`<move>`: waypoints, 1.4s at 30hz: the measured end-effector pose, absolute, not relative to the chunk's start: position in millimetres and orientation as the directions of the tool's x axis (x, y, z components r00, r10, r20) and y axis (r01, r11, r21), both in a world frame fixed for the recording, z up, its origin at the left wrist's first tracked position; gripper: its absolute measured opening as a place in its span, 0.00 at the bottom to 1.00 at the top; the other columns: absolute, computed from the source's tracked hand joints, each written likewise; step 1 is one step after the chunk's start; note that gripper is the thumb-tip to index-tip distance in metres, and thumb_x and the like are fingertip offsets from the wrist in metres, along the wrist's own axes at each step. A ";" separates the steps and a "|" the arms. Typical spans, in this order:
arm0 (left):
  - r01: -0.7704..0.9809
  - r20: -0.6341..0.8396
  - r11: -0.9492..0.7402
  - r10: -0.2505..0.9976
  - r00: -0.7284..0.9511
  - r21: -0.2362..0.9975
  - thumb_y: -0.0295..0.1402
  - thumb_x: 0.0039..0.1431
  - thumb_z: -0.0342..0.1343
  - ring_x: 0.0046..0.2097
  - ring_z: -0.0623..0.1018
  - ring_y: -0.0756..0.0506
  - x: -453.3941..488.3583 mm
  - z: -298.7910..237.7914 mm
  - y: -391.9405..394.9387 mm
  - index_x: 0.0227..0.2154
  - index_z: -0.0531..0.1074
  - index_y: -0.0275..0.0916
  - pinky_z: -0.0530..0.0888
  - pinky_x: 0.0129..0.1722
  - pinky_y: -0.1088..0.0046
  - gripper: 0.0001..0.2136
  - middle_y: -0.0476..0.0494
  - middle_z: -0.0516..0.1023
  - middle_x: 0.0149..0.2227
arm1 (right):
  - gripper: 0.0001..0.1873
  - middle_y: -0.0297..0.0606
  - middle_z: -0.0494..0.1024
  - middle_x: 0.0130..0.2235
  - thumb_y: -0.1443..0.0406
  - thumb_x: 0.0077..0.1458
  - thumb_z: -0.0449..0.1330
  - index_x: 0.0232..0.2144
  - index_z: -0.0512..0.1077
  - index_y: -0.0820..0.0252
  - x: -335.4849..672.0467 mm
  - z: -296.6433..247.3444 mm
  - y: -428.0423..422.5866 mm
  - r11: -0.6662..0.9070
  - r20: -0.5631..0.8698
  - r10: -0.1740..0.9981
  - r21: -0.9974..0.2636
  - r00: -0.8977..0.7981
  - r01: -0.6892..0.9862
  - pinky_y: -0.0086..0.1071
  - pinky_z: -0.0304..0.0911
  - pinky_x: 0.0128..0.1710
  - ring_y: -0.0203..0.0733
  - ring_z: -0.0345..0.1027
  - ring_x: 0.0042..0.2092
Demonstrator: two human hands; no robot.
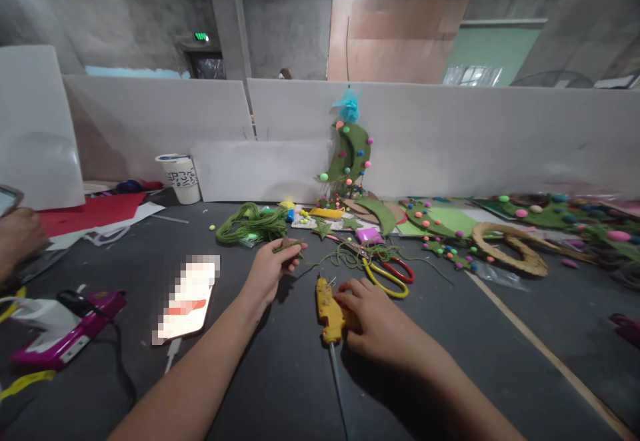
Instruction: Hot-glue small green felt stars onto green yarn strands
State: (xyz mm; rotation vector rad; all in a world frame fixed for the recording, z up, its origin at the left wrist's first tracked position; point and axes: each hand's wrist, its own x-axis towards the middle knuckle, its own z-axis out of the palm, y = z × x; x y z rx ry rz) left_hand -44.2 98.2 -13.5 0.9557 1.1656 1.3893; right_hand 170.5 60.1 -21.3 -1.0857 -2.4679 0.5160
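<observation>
My left hand (pixel 267 266) pinches a small green yarn-wrapped piece (pixel 292 249) between thumb and fingers; most of its shape is hidden. A loose green yarn strand (pixel 335 258) trails close to it over the table. My right hand (pixel 375 314) is curled around the handle of a yellow hot glue gun (pixel 327 308), which lies on the tabletop with its cord running toward me. Just beyond that hand are scissors (pixel 387 278) with yellow and red handles. A green yarn skein (pixel 253 223) and small green stars (pixel 323 229) lie farther back.
A lit phone (pixel 187 301) and a purple power strip (pixel 70 338) lie at left, where another person's hand (pixel 20 241) shows. A white cup (pixel 180 180) stands at the back. Pompom-covered green moons (pixel 357 154) and a straw-coloured crescent (pixel 510 251) are at centre and right.
</observation>
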 end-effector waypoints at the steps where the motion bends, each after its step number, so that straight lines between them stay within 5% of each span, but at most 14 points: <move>1: -0.219 -0.058 0.037 0.994 -0.092 0.975 0.32 0.42 0.63 0.23 0.68 0.57 -39.4 -11.5 94.7 0.31 0.75 0.32 0.62 0.20 0.82 0.12 0.40 0.76 0.35 | 0.19 0.41 0.70 0.43 0.72 0.43 0.55 0.41 0.69 0.59 169.9 -20.5 62.1 0.609 0.244 0.777 -0.527 -0.581 0.593 0.36 0.56 0.43 0.44 0.61 0.42; 4: -0.229 -0.119 0.137 0.989 0.093 0.964 0.32 0.43 0.62 0.23 0.68 0.56 -24.1 -8.3 84.1 0.33 0.75 0.33 0.61 0.19 0.83 0.12 0.44 0.74 0.30 | 0.22 0.40 0.71 0.44 0.71 0.48 0.51 0.48 0.64 0.57 163.6 -19.3 68.3 0.423 0.254 0.891 -0.765 -0.375 0.485 0.35 0.60 0.37 0.38 0.63 0.33; 7: -0.223 -0.132 0.164 0.979 0.152 0.961 0.31 0.44 0.62 0.23 0.68 0.55 -13.8 -8.8 77.0 0.34 0.74 0.33 0.61 0.20 0.82 0.12 0.48 0.70 0.26 | 0.24 0.38 0.70 0.47 0.70 0.49 0.51 0.50 0.60 0.54 153.0 -21.7 71.9 0.253 0.179 0.919 -0.951 -0.350 0.178 0.33 0.63 0.35 0.34 0.64 0.31; 10: -0.226 -0.142 0.171 0.980 0.138 0.959 0.31 0.44 0.62 0.23 0.69 0.55 -11.0 -9.6 74.6 0.31 0.72 0.34 0.61 0.20 0.82 0.10 0.51 0.69 0.24 | 0.20 0.38 0.70 0.47 0.69 0.50 0.52 0.47 0.60 0.54 145.0 -25.8 72.3 0.138 0.135 0.915 -0.990 -0.381 -0.020 0.33 0.63 0.40 0.35 0.67 0.38; 15: -0.218 -0.160 0.200 0.969 0.188 0.955 0.31 0.45 0.61 0.24 0.68 0.55 -10.8 -9.3 73.9 0.32 0.72 0.34 0.61 0.20 0.82 0.10 0.50 0.69 0.24 | 0.17 0.32 0.72 0.32 0.67 0.51 0.53 0.46 0.61 0.55 145.4 -29.5 71.6 0.154 0.139 0.914 -0.988 -0.381 0.010 0.29 0.62 0.33 0.36 0.67 0.33; 18: -0.231 -0.174 0.218 0.965 0.196 0.948 0.31 0.45 0.62 0.23 0.68 0.56 -9.4 -10.3 73.8 0.31 0.72 0.34 0.61 0.21 0.82 0.10 0.51 0.69 0.23 | 0.09 0.27 0.65 0.22 0.65 0.53 0.53 0.39 0.65 0.57 149.1 -27.1 69.3 0.247 0.176 0.943 -0.939 -0.284 0.238 0.27 0.57 0.26 0.35 0.62 0.25; 26: -0.245 -0.158 0.208 0.965 0.209 0.947 0.31 0.45 0.62 0.24 0.67 0.56 -9.2 -14.0 74.0 0.31 0.72 0.33 0.61 0.22 0.82 0.10 0.49 0.69 0.26 | 0.05 0.36 0.71 0.28 0.69 0.53 0.54 0.32 0.70 0.59 151.2 -17.0 59.8 0.548 0.494 0.825 -0.583 -0.274 0.600 0.30 0.56 0.32 0.40 0.62 0.33; 34: -0.156 -0.180 0.212 0.964 0.195 0.965 0.32 0.44 0.62 0.22 0.65 0.56 -10.9 -9.3 74.0 0.30 0.72 0.34 0.59 0.19 0.82 0.10 0.50 0.68 0.23 | 0.06 0.35 0.68 0.25 0.69 0.55 0.54 0.28 0.71 0.60 153.3 -11.7 58.7 0.612 0.570 0.754 -0.429 -0.326 0.665 0.30 0.52 0.30 0.39 0.59 0.30; 42: 0.212 -0.037 0.000 0.985 0.171 0.977 0.34 0.45 0.59 0.18 0.61 0.54 -8.6 -9.1 72.1 0.27 0.72 0.35 0.57 0.17 0.80 0.08 0.54 0.63 0.17 | 0.07 0.38 0.70 0.27 0.68 0.56 0.52 0.29 0.70 0.60 156.9 -9.7 61.1 0.643 0.529 0.734 -0.341 -0.426 0.686 0.32 0.53 0.32 0.41 0.59 0.32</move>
